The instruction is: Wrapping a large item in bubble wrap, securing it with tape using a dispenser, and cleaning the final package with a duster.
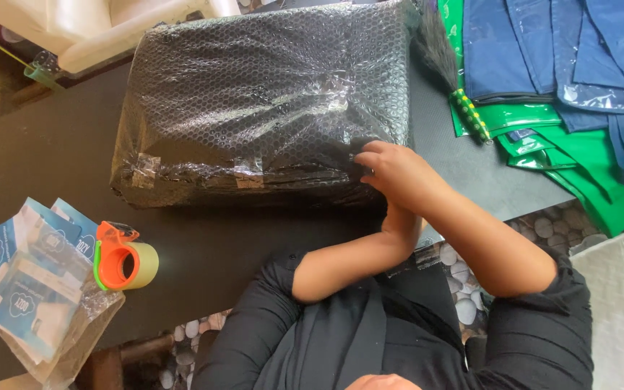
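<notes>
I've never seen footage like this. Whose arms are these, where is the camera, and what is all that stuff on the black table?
There is no machine here: the arms belong to a person in a black top, and the single camera sits on their head, looking down. That is why you see their arms from above.

On the black table lies a large dark parcel wrapped in bubble wrap, with bits of clear tape on its near side. The right hand presses on the parcel's near right corner. The left hand reaches under the right forearm and is mostly hidden, so I cannot tell what its grip is doing.

To the left are an orange tape dispenser and a clear bag of blue and white leaflets. At top right lie blue and green fabric bags.
</notes>
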